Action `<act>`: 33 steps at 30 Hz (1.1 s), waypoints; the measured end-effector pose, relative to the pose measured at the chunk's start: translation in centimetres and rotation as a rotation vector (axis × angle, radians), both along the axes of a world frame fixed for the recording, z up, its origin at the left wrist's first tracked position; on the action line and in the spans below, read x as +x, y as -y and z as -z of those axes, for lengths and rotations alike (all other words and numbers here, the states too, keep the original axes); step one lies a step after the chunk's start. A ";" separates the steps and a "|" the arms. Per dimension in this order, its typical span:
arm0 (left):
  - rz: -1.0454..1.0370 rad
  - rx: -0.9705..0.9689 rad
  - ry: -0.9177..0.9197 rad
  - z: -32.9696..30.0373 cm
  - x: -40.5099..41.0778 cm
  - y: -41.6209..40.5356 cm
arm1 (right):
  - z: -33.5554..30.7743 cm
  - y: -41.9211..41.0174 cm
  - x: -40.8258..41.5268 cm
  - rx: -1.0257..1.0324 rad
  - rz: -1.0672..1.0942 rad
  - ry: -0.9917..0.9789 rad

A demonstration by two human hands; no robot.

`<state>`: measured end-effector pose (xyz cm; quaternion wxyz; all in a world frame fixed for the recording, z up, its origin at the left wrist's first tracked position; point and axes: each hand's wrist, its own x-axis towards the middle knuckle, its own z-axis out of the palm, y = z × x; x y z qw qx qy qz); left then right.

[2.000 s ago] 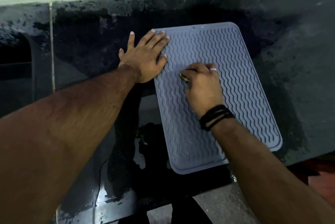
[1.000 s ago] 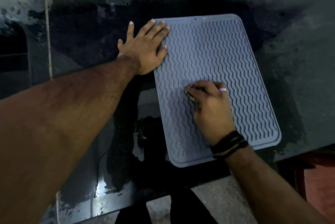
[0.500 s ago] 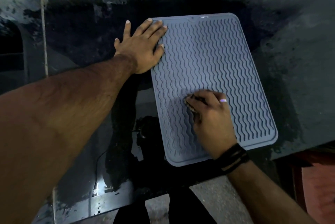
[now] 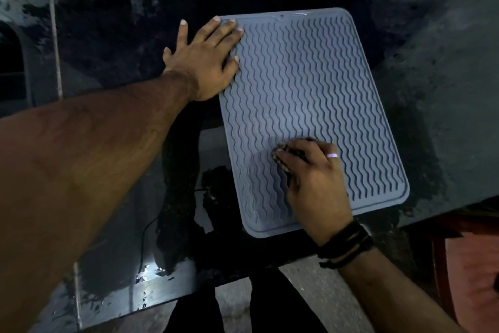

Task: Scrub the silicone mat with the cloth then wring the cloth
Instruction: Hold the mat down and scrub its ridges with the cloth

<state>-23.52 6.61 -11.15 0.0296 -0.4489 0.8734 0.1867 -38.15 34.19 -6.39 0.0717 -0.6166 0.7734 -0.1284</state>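
A: what's nearest?
B: right hand (image 4: 314, 187), fingers curled round a dark cloth (image 4: 293, 150) pressed on the near part of the grey silicone mat (image 4: 305, 95).
A: and further back?
B: left hand (image 4: 204, 60) flat, fingers spread, on the mat's far left corner. Mat lies on a wet black surface (image 4: 437, 84).

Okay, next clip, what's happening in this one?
A person is scrubbing a grey silicone mat on a wet dark counter. The left hand lies flat on the mat's upper left corner, pinning it. The right hand grips a bunched cloth against the mat's lower middle. Wringing has not begun.
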 end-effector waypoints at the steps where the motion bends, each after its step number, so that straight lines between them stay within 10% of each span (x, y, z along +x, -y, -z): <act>1: 0.000 -0.005 0.003 0.0 0.0 0.0 | 0.0 0.3 -0.1 0.001 0.003 0.002; 33: 0.008 -0.033 -0.016 0.4 0.1 0.0 | -1.1 -1.1 0.8 0.043 0.077 0.074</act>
